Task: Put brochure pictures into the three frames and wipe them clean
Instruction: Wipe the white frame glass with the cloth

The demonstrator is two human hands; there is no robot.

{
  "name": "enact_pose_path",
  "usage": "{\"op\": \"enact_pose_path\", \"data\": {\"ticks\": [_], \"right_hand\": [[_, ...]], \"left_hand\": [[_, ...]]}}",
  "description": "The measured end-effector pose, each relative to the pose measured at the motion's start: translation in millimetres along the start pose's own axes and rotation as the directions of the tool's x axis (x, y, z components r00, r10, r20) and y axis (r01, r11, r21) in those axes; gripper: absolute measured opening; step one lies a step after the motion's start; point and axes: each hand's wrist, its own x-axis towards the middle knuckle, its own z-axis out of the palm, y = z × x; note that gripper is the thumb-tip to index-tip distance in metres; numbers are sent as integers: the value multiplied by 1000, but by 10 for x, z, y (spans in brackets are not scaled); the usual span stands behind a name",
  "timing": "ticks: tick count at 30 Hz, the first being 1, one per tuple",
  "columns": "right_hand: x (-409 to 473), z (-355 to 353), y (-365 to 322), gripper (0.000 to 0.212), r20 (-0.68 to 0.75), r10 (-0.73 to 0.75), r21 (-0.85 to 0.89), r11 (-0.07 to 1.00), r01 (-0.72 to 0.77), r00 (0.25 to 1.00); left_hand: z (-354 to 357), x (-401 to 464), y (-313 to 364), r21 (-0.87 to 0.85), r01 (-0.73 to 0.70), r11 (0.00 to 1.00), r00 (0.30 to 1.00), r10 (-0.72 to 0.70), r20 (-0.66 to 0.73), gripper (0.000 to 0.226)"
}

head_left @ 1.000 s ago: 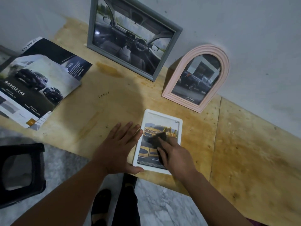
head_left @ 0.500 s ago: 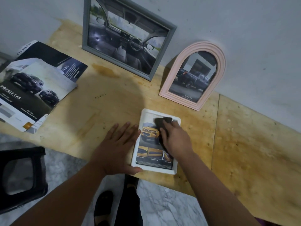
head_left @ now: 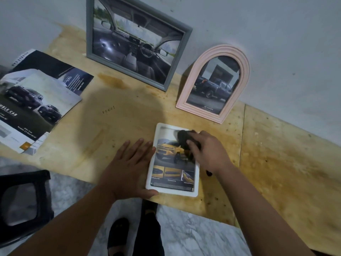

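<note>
A stained plywood tabletop (head_left: 184,111) runs along a pale wall (head_left: 276,34); a grey frame (head_left: 185,52) with a car-interior picture and a pink arched frame (head_left: 190,85) with a pickup picture lean against that wall, and opened brochures (head_left: 36,100) lie at the left. A white frame (head_left: 196,189) holding a yellow-car picture lies flat near the table's front edge; the left hand (head_left: 129,170) rests flat beside it, fingers straight and slightly spread, fingertips against its left rim, thumb along its bottom corner. The right hand (head_left: 210,154) presses a dark cloth (head_left: 181,138) onto the upper glass, fingers curled over it.
</note>
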Motion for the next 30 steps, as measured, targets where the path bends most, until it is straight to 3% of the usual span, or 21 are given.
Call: {"op": "enact_pose_path", "data": {"ticks": [3,6,9,12,14,16,18,19,22,30], "right_hand": [[-31,230,-12,38,-44,36,-155,987,-42,998],[-389,375,-40,37,-3,8,-66,998,-9,1000],[-812,398,-32,40,149,-44,1,999,45,988],[-916,240,-104,37,382,-122,82,992,98,916],[-746,56,-126,31,451,-106,116,991,60,886],[-498,-108,-99,29,297,-28,118,993,-7,954],[-265,-148,-47,35,37,27,-35,999,-26,999],[-175,-112,-47,36,-24,59,-146,987,-61,998],[-128,110,-135,34,50,187,-394,906,-152,981],[-907,324,-371,33,182,222,-316,936,-157,958]], "left_hand": [[11,3,-1,2,-1,1000,1000,1,16,132],[5,-3,-9,-1,3,1000,1000,-3,25,132],[-3,0,-4,-5,7,1000,1000,-7,21,132],[-11,1,-3,-12,9,1000,1000,-9,12,131],[-9,-1,-2,-15,8,1000,1000,-8,8,131],[-9,-3,-1,-15,7,1000,1000,-7,8,131],[-9,0,3,-12,11,1000,1000,-11,2,131],[-11,1,9,-12,11,1000,1000,-11,-2,131],[-10,0,13,-18,7,1000,1000,-7,-11,131],[-8,-17,-6,-64,-7,998,997,2,-78,129]]}}
